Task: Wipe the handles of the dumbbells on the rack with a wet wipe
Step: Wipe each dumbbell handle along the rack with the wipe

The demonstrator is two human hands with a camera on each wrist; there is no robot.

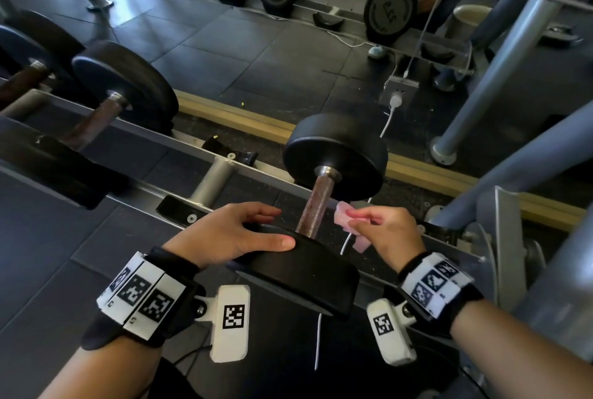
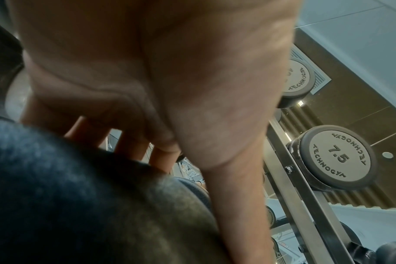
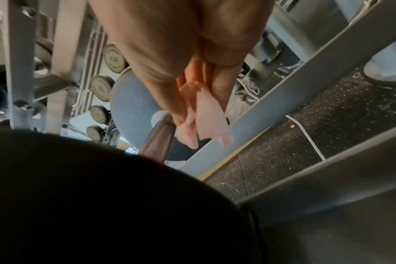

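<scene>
On the rack, the dumbbell lay with its near weight partly hidden under the left hand, fingers spread flat on it. Just right of the bare handle, the right hand pinched a crumpled wet wipe. Open rail lay leftward before the next dumbbell.

Grey metal rack with black dumbbells across its rails.
</scene>
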